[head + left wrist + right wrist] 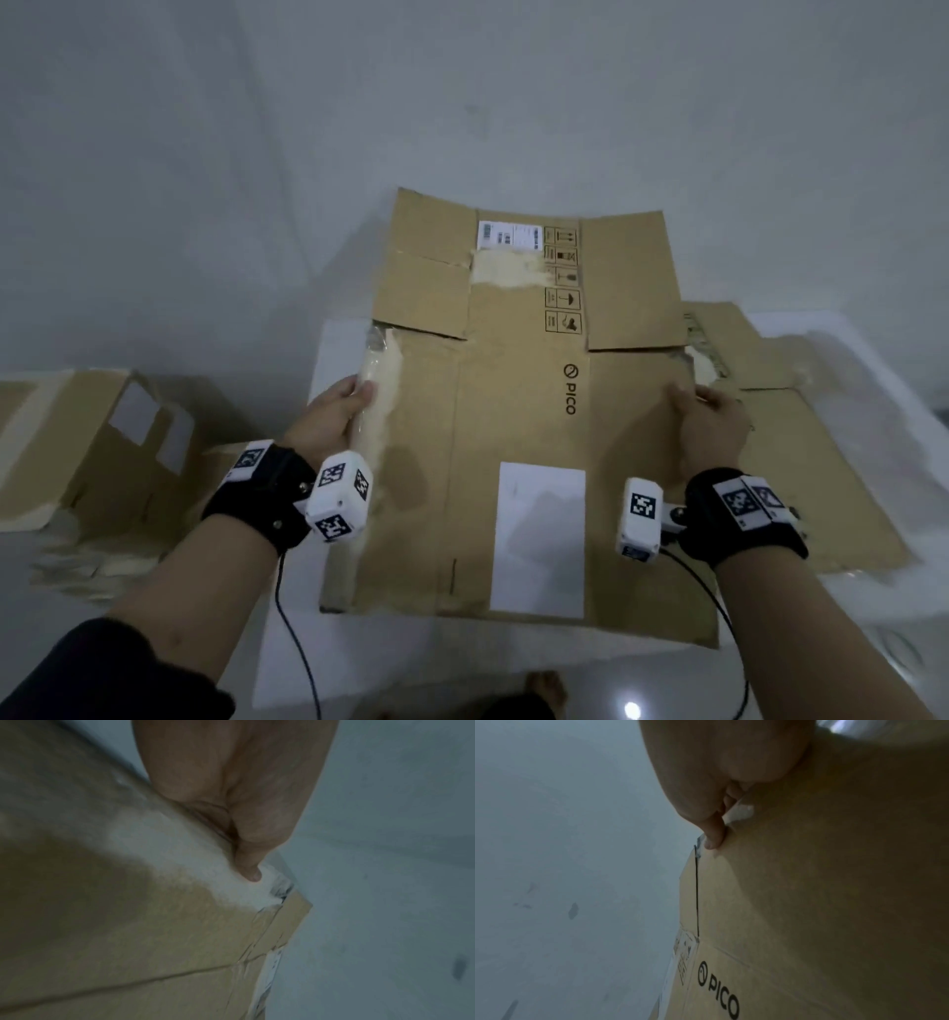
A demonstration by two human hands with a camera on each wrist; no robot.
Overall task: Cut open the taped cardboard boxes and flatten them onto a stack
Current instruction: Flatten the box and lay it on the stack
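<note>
Now both hands, left hand (336, 411) and right hand (711, 421), grip the flattened box's (518, 411) side edges.

The flattened box (518, 411) lies in the middle over a low table (328, 349), its far flaps rising toward the wall (462, 92) behind. The left hand (334, 411) holds its left edge, the right hand (711, 426) its right edge. More flat cardboard (801, 462) lies under and right of it. Another box (102, 452) sits on the floor to the left.
</note>
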